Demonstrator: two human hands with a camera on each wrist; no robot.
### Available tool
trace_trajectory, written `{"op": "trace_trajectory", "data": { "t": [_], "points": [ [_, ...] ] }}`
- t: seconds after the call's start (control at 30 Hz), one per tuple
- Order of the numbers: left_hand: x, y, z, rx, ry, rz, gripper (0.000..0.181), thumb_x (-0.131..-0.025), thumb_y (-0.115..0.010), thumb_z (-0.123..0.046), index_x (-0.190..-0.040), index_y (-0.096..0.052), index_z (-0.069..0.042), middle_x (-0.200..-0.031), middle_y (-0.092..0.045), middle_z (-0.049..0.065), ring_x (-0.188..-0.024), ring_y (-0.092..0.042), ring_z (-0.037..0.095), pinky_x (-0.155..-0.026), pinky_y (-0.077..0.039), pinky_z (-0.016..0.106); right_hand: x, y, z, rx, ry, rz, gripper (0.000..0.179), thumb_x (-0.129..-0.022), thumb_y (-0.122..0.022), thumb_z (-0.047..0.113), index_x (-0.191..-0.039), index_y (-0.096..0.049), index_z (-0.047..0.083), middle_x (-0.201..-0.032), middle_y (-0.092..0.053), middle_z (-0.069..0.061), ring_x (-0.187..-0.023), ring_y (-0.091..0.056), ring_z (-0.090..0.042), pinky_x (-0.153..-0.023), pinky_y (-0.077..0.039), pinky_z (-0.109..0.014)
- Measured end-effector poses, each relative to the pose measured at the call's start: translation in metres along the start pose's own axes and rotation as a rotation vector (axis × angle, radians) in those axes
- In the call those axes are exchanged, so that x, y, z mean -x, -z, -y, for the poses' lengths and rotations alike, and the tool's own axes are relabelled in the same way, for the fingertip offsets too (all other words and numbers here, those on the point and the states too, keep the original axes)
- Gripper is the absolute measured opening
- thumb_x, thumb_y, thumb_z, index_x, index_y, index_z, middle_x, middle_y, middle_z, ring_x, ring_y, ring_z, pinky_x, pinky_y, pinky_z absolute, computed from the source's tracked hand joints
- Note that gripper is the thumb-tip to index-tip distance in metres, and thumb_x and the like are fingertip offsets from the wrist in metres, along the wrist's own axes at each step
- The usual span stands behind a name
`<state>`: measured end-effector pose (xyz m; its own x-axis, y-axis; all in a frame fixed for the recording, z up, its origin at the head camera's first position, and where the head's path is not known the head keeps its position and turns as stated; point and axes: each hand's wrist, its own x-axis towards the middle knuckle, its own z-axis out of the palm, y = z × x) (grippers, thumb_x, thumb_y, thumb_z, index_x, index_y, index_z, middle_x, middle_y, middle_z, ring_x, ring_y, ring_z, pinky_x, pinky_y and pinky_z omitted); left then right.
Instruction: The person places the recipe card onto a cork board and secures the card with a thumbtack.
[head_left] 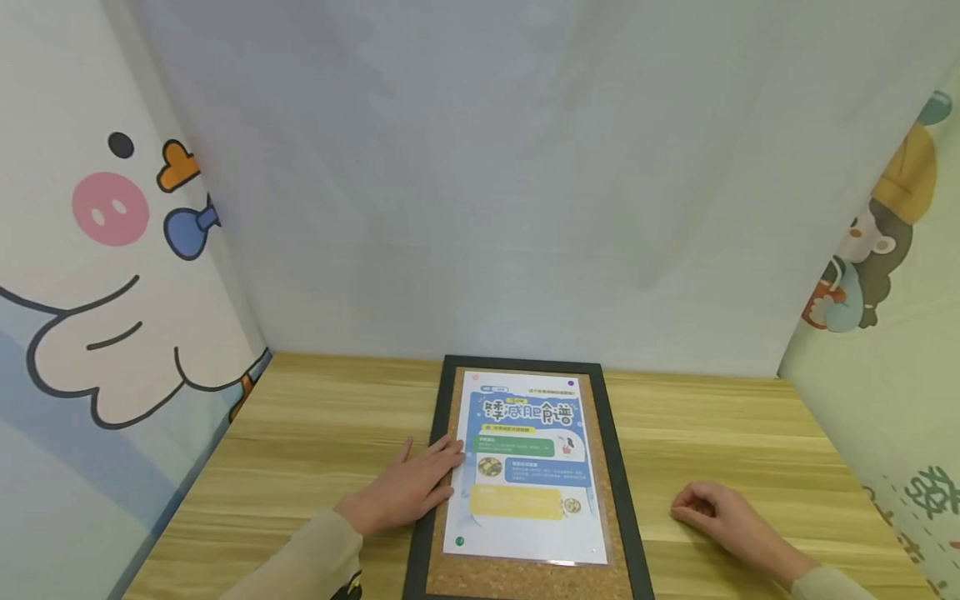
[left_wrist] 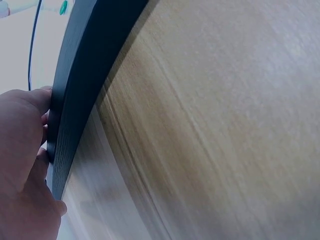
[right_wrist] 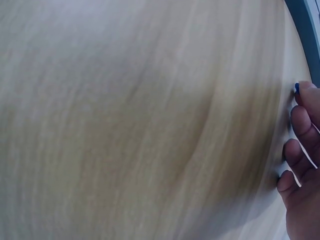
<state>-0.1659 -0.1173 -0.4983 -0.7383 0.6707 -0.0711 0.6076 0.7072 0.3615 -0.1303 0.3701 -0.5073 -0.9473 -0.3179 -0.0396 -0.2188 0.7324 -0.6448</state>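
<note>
A black-framed cork board (head_left: 517, 577) lies on the wooden table, with a printed sheet (head_left: 525, 533) in blue, green and yellow on it. Coloured pins show at three corners: an orange pin (head_left: 476, 377), a purple pin (head_left: 571, 383) and a green pin (head_left: 460, 542). My left hand (head_left: 408, 490) rests across the frame's left side, fingers stretched to the sheet's edge. To the right of the board, my right hand (head_left: 723, 517) is held low over the table, fingers curled. Between its thumb and forefinger it pinches a small blue pushpin (right_wrist: 297, 88), mostly hidden.
The wooden table (head_left: 315, 417) extends on both sides of the board. A grey-white curtain (head_left: 487, 208) stands behind it. Printed cloth walls with a cartoon duck (head_left: 142, 333) at left and a cartoon figure (head_left: 855, 275) at right enclose the table.
</note>
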Motion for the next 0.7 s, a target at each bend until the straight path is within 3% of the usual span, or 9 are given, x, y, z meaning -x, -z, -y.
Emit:
{"op": "trace_trajectory", "data": {
  "t": [0.3, 0.43, 0.6, 0.7],
  "points": [
    [0.000, -0.002, 0.002, -0.029, -0.002, -0.012, 0.052, -0.100, -0.042, -0.035, -0.147, -0.032, -0.015, -0.155, -0.022, 0.002, -0.143, -0.014, 0.020, -0.107, -0.010, 0.063, -0.003, -0.002, 0.002, 0.024, 0.029, -0.021, 0.011, -0.088, -0.065, 0.029, -0.087, -0.068, 0.018, -0.084, -0.064, 0.011, -0.072, -0.053, 0.002, -0.063, -0.045, -0.022],
    [-0.001, -0.001, 0.002, -0.033, 0.000, -0.026, 0.051, -0.100, -0.042, -0.034, -0.146, -0.033, -0.015, -0.154, -0.023, 0.002, -0.143, -0.015, 0.020, -0.107, -0.010, 0.064, -0.004, -0.003, 0.008, 0.051, 0.070, -0.075, 0.007, -0.087, -0.066, 0.026, -0.084, -0.069, 0.021, -0.083, -0.063, 0.014, -0.075, -0.051, 0.001, -0.065, -0.044, -0.022],
    [-0.001, 0.000, 0.001, -0.022, 0.013, -0.011, 0.051, -0.100, -0.042, -0.035, -0.146, -0.033, -0.015, -0.154, -0.023, 0.001, -0.143, -0.015, 0.020, -0.107, -0.010, 0.063, -0.010, -0.011, 0.016, 0.085, 0.209, -0.212, 0.009, -0.082, -0.072, 0.019, -0.079, -0.068, 0.027, -0.079, -0.062, 0.015, -0.076, -0.048, -0.001, -0.065, -0.042, -0.023],
    [-0.002, -0.002, 0.000, -0.016, 0.016, -0.003, 0.051, -0.100, -0.042, -0.035, -0.147, -0.032, -0.015, -0.154, -0.023, 0.001, -0.143, -0.015, 0.020, -0.108, -0.009, 0.062, -0.016, -0.017, 0.021, 0.080, 0.315, -0.251, 0.015, -0.079, -0.074, 0.014, -0.078, -0.067, 0.028, -0.078, -0.062, 0.017, -0.075, -0.050, 0.001, -0.065, -0.042, -0.023]
  ]
}}
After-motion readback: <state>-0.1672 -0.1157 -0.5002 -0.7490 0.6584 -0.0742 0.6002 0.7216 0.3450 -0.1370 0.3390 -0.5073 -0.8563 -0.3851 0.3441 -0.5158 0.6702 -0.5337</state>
